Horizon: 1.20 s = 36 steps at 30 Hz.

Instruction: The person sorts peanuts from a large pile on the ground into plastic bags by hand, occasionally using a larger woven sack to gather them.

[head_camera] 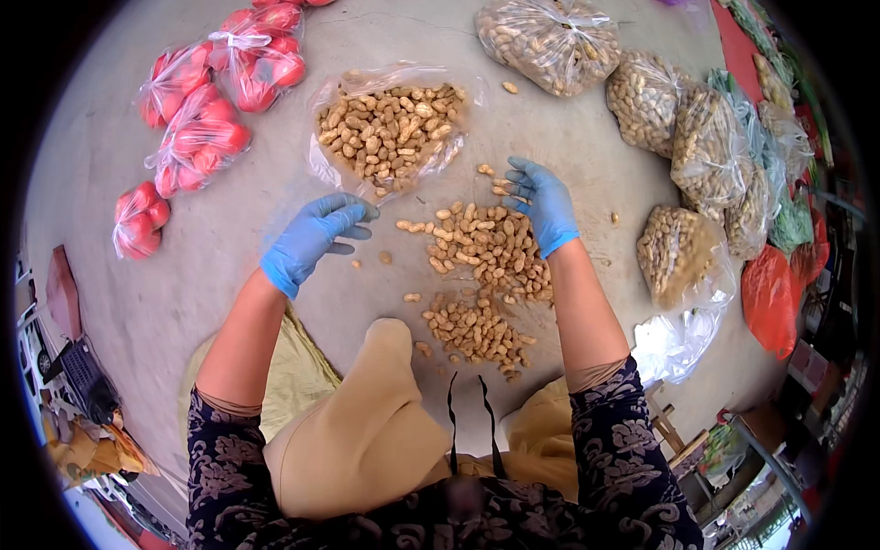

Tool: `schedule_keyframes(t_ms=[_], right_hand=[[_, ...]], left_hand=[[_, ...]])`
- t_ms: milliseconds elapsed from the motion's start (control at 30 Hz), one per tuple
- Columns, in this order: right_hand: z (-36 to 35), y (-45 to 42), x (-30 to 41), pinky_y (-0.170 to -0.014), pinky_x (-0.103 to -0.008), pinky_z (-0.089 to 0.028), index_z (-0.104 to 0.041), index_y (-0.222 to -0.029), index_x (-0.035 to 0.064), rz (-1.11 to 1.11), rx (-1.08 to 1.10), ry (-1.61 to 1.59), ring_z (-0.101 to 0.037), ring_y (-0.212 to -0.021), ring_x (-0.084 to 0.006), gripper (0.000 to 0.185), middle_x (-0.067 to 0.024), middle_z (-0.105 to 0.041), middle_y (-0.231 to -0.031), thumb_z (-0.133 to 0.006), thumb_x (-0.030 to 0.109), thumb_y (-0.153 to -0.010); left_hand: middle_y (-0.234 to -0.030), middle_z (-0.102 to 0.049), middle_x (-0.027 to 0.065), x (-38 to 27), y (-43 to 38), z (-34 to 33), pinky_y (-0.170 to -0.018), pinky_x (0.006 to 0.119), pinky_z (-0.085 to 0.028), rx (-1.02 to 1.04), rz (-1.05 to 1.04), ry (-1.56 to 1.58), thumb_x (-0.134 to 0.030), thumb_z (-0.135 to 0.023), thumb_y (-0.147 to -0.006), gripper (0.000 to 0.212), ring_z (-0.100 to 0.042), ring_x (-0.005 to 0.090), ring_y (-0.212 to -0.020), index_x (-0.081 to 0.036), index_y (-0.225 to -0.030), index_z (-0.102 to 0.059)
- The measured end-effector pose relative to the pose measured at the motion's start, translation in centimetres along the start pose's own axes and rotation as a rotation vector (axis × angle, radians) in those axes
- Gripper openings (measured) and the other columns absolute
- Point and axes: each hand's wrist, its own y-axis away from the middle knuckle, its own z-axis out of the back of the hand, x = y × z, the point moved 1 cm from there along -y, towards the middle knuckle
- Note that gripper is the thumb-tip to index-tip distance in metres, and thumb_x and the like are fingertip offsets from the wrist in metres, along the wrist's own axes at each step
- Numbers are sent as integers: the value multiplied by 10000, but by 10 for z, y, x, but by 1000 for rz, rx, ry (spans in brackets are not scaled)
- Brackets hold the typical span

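Both hands wear blue disposable gloves. My left hand (pixel 320 234) hovers near the lower left of an open clear plastic bag (pixel 323 158) full of unshelled peanuts (pixel 392 134); its fingers are apart and it holds nothing. At the upper right edge of a loose peanut pile (pixel 498 247) is my right hand (pixel 543 199), fingers spread, with a few peanuts beside its fingertips. No peanut is plainly gripped in it. A smaller heap of peanuts (pixel 474 330) lies nearer my knees, and a few single ones are scattered around on the concrete floor (pixel 275 165).
Clear bags of red round produce (pixel 203 141) lie at the upper left. Filled peanut bags (pixel 550 41) stand at the top and down the right side (pixel 711 148). Empty-looking clear plastic (pixel 680 344) and a red bag (pixel 770 299) lie at the right, a yellowish woven sack (pixel 302 371) beside my leg.
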Motion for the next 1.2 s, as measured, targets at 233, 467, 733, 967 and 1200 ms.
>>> schedule_keyframes(t_ms=[233,467,733,967,1200], right_hand=[[70,16,-78,-903,-421,-393,-551,-1199,135,279,-501,967,-463,-1052,-341,455,-191,-524,-1132,-556,345,-795],[60,59,-94,-925,-441,-371,-526,-1220,162,325,-370,928,-434,-1127,-346,485,-196,-460,-1224,-580,357,-779],[265,79,-176,-827,-331,-452,-590,-1063,-5,-259,-903,315,-585,-930,-266,418,-180,-616,-1001,-597,314,-794],[144,45,-154,-877,-323,-417,-522,-1197,-6,-94,-694,93,-531,-1060,-232,601,-167,-578,-1140,-574,453,-813],[83,40,-101,-928,-338,-408,-409,-1317,53,-473,-194,-293,-504,-1113,-255,687,-143,-490,-1269,-533,518,-828]], left_hand=[[-1209,-498,114,135,-47,-35,-792,403,-461,-377,443,-125,-290,-612,-822,532,-556,237,-990,-120,-1272,-384],[-961,-590,97,124,-117,-118,-650,283,-460,-238,7,-139,-245,-665,-771,562,-557,165,-790,-35,-1232,-421],[-1263,-467,123,68,-117,-104,-803,488,-449,-298,160,-234,-417,-649,-777,701,-493,295,-1089,-185,-1344,-308],[-1344,-394,164,41,-143,-159,-870,547,-403,-32,345,-152,-536,-619,-751,811,-427,331,-1183,-138,-1371,-280],[-1333,-431,111,54,-168,-201,-936,573,-308,173,602,-35,-652,-556,-727,783,-421,285,-1192,-169,-1326,-405]])
